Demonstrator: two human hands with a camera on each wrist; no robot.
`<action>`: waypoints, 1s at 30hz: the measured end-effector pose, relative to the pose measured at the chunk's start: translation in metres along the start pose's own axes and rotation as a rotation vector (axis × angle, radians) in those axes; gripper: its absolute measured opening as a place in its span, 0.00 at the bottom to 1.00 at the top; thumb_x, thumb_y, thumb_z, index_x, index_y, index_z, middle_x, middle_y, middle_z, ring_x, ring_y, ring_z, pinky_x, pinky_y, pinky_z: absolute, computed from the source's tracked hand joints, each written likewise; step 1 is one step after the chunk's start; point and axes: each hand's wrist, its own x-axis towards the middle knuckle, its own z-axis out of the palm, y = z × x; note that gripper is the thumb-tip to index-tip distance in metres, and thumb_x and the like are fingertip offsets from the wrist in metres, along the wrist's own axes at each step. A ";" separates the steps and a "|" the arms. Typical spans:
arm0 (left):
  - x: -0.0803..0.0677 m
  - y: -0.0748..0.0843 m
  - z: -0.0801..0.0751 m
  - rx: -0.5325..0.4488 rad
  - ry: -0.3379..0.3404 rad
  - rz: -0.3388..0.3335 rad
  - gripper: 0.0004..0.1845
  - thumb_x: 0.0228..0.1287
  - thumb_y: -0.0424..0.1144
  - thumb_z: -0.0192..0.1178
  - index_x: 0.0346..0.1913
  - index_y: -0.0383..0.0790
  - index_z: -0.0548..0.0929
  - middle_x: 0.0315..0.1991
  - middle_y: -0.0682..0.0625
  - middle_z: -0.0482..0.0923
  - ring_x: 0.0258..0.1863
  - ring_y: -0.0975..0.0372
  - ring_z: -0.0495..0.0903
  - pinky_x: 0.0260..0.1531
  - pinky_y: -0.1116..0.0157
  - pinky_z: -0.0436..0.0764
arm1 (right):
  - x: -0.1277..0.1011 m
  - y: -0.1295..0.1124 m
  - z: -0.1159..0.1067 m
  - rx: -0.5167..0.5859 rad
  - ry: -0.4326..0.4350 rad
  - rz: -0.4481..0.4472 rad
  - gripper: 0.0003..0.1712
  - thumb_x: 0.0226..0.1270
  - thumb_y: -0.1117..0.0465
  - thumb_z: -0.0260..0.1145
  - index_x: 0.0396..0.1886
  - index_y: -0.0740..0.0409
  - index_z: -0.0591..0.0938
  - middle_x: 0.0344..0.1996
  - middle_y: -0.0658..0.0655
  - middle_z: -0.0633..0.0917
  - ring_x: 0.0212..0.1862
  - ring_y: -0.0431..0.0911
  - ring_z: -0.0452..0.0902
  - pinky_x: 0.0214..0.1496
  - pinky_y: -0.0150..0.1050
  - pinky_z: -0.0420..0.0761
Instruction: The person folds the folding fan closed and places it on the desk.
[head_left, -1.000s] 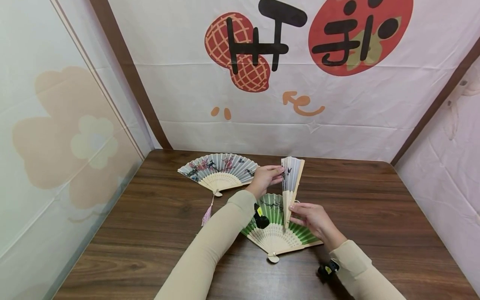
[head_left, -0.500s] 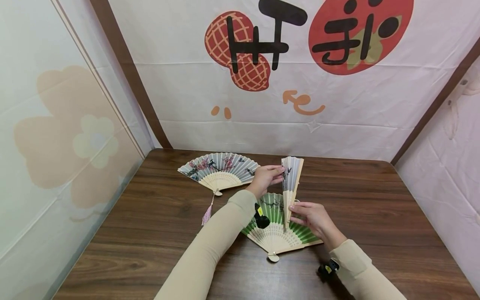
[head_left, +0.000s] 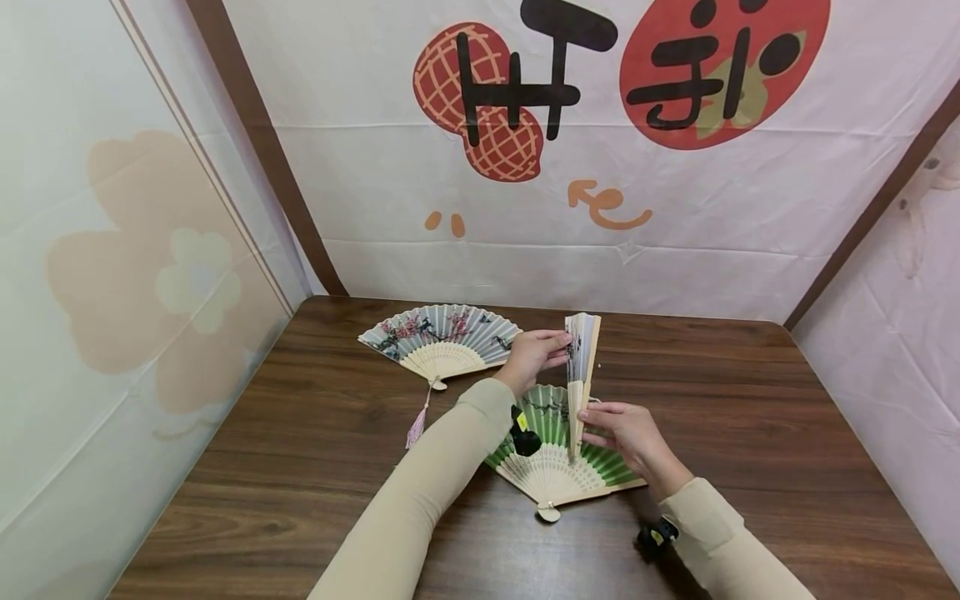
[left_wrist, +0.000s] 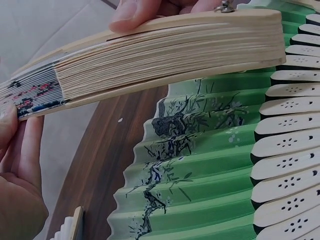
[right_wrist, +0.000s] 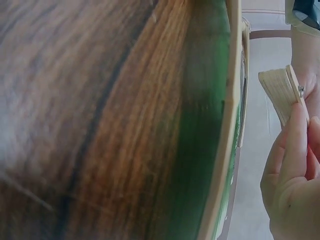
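Toward the desk's [head_left: 315, 467] far left corner an open grey fan [head_left: 441, 337] lies flat. The left hand [head_left: 531, 358] pinches the top of the raised fan [head_left: 581, 367], now folded narrower than a second ago, nearly closed. Below lies the green fan [head_left: 551, 467]. The right hand [head_left: 628, 433] clamps the raised fan's pivot end.

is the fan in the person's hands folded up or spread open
Nearly folded: the held fan is a narrow stack between left hand and right hand.

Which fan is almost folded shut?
The fan held upright between both hands, above the table. The green fan and grey flowered fan lie spread open.
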 end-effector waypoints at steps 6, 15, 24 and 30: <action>0.002 -0.003 0.001 0.002 0.019 0.007 0.15 0.67 0.34 0.64 0.54 0.30 0.84 0.54 0.39 0.84 0.40 0.59 0.86 0.48 0.65 0.88 | 0.001 0.001 0.001 -0.028 0.030 -0.027 0.09 0.66 0.70 0.68 0.44 0.69 0.86 0.35 0.50 0.86 0.36 0.38 0.86 0.44 0.36 0.90; 0.003 -0.004 0.002 0.016 0.034 0.007 0.15 0.66 0.34 0.66 0.52 0.30 0.85 0.52 0.38 0.85 0.37 0.61 0.86 0.46 0.65 0.89 | -0.002 -0.002 0.005 -0.082 0.064 -0.044 0.15 0.64 0.71 0.69 0.48 0.76 0.83 0.34 0.50 0.87 0.35 0.40 0.86 0.42 0.35 0.90; 0.001 -0.005 0.002 0.043 0.047 0.019 0.14 0.66 0.36 0.66 0.51 0.31 0.86 0.51 0.39 0.85 0.41 0.57 0.86 0.46 0.65 0.89 | -0.004 -0.001 0.007 -0.117 0.069 -0.064 0.21 0.64 0.70 0.69 0.54 0.79 0.79 0.37 0.53 0.88 0.35 0.40 0.87 0.42 0.35 0.90; 0.001 -0.007 0.002 0.058 0.052 0.022 0.14 0.66 0.36 0.66 0.52 0.34 0.86 0.52 0.40 0.85 0.48 0.52 0.87 0.46 0.65 0.89 | -0.005 0.000 0.007 -0.137 0.081 -0.075 0.23 0.63 0.68 0.72 0.54 0.78 0.80 0.39 0.54 0.89 0.36 0.40 0.87 0.43 0.36 0.90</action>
